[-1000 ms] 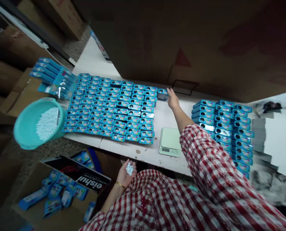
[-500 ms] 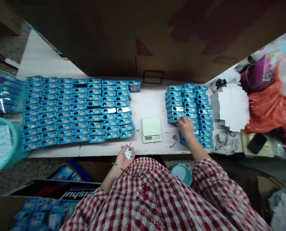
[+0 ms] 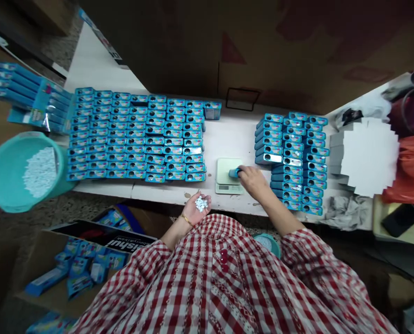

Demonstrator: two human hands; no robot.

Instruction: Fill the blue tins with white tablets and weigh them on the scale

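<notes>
My right hand [image 3: 252, 179] grips a small blue tin [image 3: 234, 173] and holds it over the pale green scale [image 3: 225, 170] near the table's front edge. Cupped palm-up in front of the table, my left hand [image 3: 196, 208] carries a small heap of white pellets [image 3: 201, 203]. A large grid of blue tins [image 3: 137, 134] covers the table to the left of the scale. To its right stand stacked blue tins [image 3: 294, 157].
A teal basin [image 3: 5, 176] with white pellets hangs off the table's left end, with blue packs [image 3: 29, 95] behind it. Below left is a cardboard box [image 3: 71, 269] of blue packets. White cartons [image 3: 367, 153] and a grey rag [image 3: 342, 213] lie at right. A brown carton wall [image 3: 262, 46] stands behind.
My right hand left a tin at the far right of the grid, went to the right-hand stacks, took a tin and brought it over the scale. The left hand kept its pellets.
</notes>
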